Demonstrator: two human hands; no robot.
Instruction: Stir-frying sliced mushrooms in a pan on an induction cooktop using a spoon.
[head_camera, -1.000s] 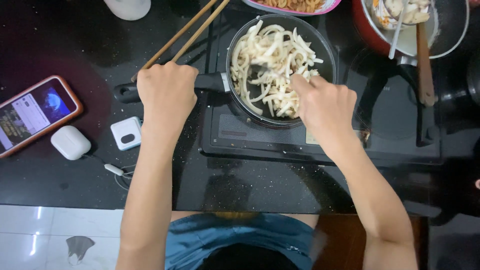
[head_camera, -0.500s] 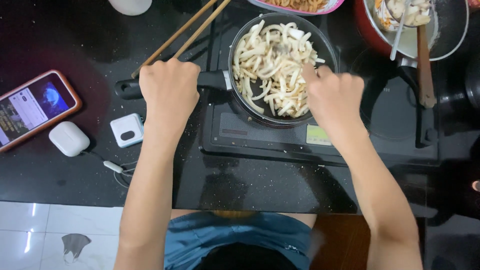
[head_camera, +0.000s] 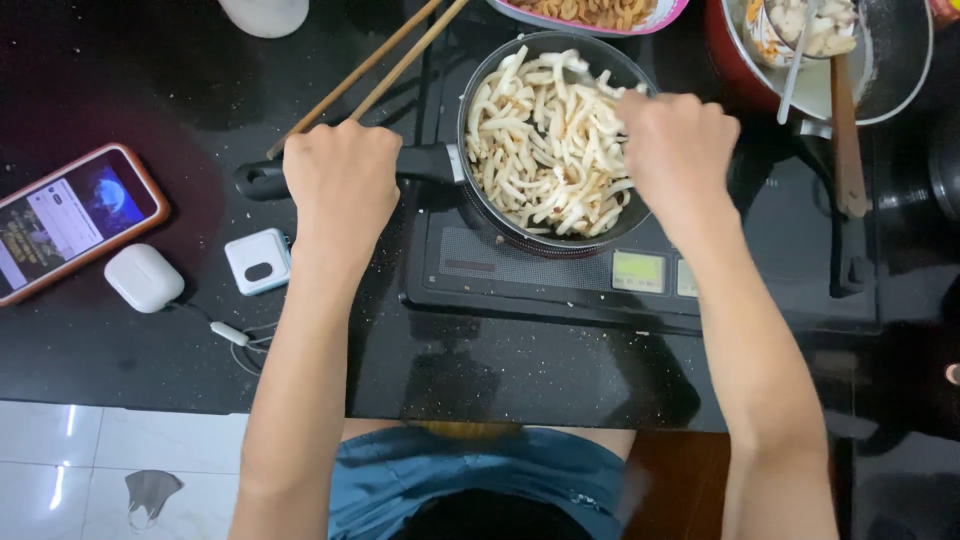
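Note:
A black pan (head_camera: 480, 190) full of pale noodle strips (head_camera: 545, 140) stands on a black induction cooker (head_camera: 560, 275). My left hand (head_camera: 340, 180) is closed around the pan's black handle (head_camera: 262, 180). My right hand (head_camera: 680, 150) is a closed fist over the pan's right rim, and it seems to grip a thin utensil whose blurred tip meets the noodles. Most of that utensil is hidden by the fist. Two wooden chopsticks (head_camera: 400, 55) lie slanted on the counter just behind my left hand.
On the black counter to the left lie a phone (head_camera: 70, 220) with a lit screen, a white earbud case (head_camera: 143, 277) and a small white device (head_camera: 258, 260) with a cable. A pink-rimmed dish (head_camera: 590, 12), a red pot (head_camera: 735, 75) and a wooden spatula (head_camera: 848, 130) sit behind.
My right hand has moved from the pan's near right edge up along the right rim, and the noodles have shifted. My left hand has stayed on the handle.

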